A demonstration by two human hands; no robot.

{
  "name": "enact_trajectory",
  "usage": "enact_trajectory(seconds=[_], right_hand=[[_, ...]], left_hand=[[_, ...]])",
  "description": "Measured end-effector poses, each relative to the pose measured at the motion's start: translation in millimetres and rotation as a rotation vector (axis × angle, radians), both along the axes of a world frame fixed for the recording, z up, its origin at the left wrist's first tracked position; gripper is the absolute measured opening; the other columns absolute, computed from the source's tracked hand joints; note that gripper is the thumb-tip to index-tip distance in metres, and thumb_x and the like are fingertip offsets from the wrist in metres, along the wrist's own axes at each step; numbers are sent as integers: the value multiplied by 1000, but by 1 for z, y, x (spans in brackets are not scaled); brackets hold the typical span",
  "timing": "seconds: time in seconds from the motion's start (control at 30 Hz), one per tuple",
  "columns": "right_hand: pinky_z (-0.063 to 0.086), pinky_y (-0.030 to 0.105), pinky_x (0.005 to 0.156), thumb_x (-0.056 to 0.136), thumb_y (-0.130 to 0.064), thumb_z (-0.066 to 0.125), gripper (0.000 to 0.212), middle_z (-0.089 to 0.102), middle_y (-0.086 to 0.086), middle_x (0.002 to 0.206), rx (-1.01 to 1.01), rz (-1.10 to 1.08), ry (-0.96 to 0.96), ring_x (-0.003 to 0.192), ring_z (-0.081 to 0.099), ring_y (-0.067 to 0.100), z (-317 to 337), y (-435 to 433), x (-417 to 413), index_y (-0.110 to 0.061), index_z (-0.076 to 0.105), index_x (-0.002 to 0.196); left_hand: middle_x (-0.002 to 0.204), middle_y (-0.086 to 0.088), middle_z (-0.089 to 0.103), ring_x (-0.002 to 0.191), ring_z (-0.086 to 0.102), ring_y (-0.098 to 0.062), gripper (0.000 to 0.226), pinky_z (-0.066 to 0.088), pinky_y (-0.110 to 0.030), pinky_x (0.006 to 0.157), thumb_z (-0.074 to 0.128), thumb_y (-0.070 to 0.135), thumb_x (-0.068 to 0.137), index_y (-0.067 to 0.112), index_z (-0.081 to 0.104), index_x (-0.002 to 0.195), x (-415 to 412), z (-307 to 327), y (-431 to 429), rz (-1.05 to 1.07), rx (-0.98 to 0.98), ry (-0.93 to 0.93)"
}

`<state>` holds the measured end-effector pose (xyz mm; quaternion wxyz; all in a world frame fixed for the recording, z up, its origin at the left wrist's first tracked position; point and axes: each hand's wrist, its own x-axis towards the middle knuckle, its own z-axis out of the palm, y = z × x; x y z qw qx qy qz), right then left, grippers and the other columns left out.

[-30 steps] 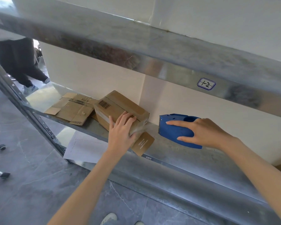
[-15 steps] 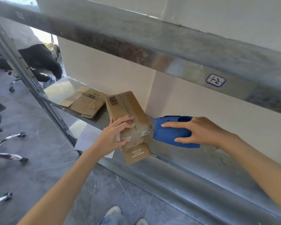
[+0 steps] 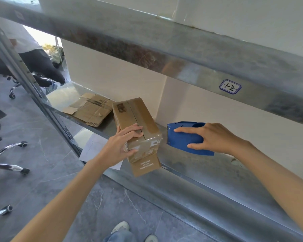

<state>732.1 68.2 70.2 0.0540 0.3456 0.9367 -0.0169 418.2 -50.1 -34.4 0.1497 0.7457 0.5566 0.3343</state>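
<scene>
Cardboard box (image 3: 135, 126) sits on the lower metal shelf (image 3: 208, 170), long side running away from me. Its near end pokes out past the shelf's front edge. Barcode on the far top corner, clear tape wrapped over the near end, and one loose flap with small print hanging down in front.

Left hand (image 3: 120, 145): I have it gripping the near end of the box, fingers curled over the top edge and thumb pressed against the end face.

Right hand (image 3: 212, 137): wrapped round a blue tape dispenser (image 3: 184, 138). The index finger lies stretched along its side and the thumb runs along the lower edge. The other fingers are hidden behind the body. The dispenser's nose points at the box's right near corner, just beside it. I cannot tell whether they touch, or whether the dispenser rests on the shelf.

Other notes:
- Flattened cardboard (image 3: 89, 110) lies further back on the same shelf, left of the box.
- Upper shelf beam carries a handwritten label (image 3: 230, 86) reading "1-2".
- White sheet of paper (image 3: 93, 147) lies below the shelf, near the upright.
- Chair bases (image 3: 14, 145) with castors stand on the grey tile floor at the left.
- Another person stands at the far left, partly hidden.
</scene>
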Motion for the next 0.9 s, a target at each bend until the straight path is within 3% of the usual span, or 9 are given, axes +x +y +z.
enact_trajectory(seconds=[0.17,0.3,0.37,0.5,0.63,0.73,0.9], right_hand=[[32,24,58,94,-54,49,64,43,-11,60,67,9,-64,55,37,4,-2,-1,-12,-67,11,143],[25,24,47,94,-59,47,87,38,-5,54,159,-11,-139,47,34,10,-10,-5,-27,-42,-14,153],[23,25,45,94,-60,46,88,39,-5,55,180,-26,-180,47,34,10,-14,-5,-30,-32,-9,156],[22,25,46,94,-59,47,81,39,-6,54,166,-34,-197,48,32,9,-19,-4,-32,-32,4,157],[22,25,46,94,-59,48,81,40,-6,53,180,-51,-205,47,33,9,-21,-1,-35,-33,5,157],[23,26,48,94,-58,50,81,40,-6,55,151,-76,-185,51,37,11,-22,-2,-36,-32,8,158],[37,31,58,96,-54,50,80,40,-4,60,148,-99,-198,55,39,14,-20,-4,-42,-28,7,158]], left_hand=[[146,15,47,144,30,-4,47,-3,-10,115,79,19,82,20,61,126,-1,-1,3,1,1,-21],[144,14,50,144,32,-4,48,1,-5,113,81,15,80,19,62,124,0,-4,3,9,11,-40],[143,15,51,143,32,-3,49,2,-4,112,82,14,79,20,63,124,1,-5,4,24,13,-56],[142,14,53,141,35,-3,51,7,-2,111,83,10,75,19,65,122,3,-6,5,46,15,-71],[141,20,51,141,34,1,51,27,-15,112,83,13,75,23,65,122,3,-8,8,63,9,-65],[141,23,50,140,34,3,51,23,-8,111,83,13,75,25,65,121,3,-11,10,79,13,-53],[140,32,46,139,34,5,54,38,-28,107,85,15,73,30,64,120,3,-10,12,94,14,-44]])
